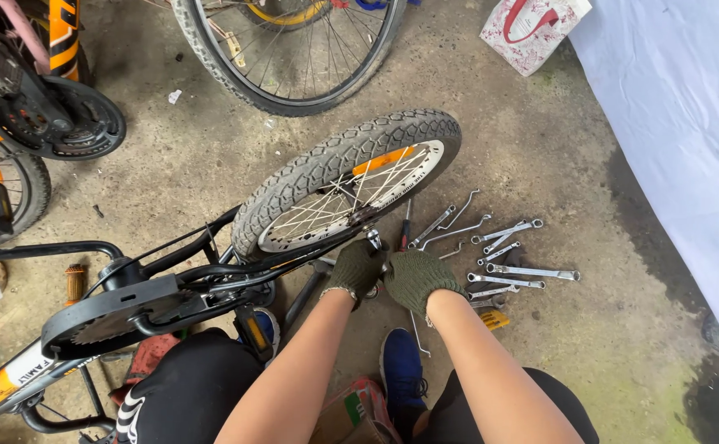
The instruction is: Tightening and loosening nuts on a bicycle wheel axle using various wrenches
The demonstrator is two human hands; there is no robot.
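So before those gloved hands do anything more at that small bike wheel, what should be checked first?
1. Gloves on both hands, left hand and right hand: ok.
2. Both hands at the hub of the small wheel: ok.
3. Tool seated on the nut: cannot tell, hands hide it.
4. Spare wrenches laid out beside the right hand: ok.
5. Bike frame steady: cannot tell.

left hand (pixel 354 267): wearing a dark green knitted work glove, ribbed cuff ending at the wrist
right hand (pixel 415 278): wearing a matching dark green knitted glove
arms: showing bare, no sleeves
legs: wearing black trousers, white stripes on the left thigh
foot: wearing a blue shoe (pixel 400 370)
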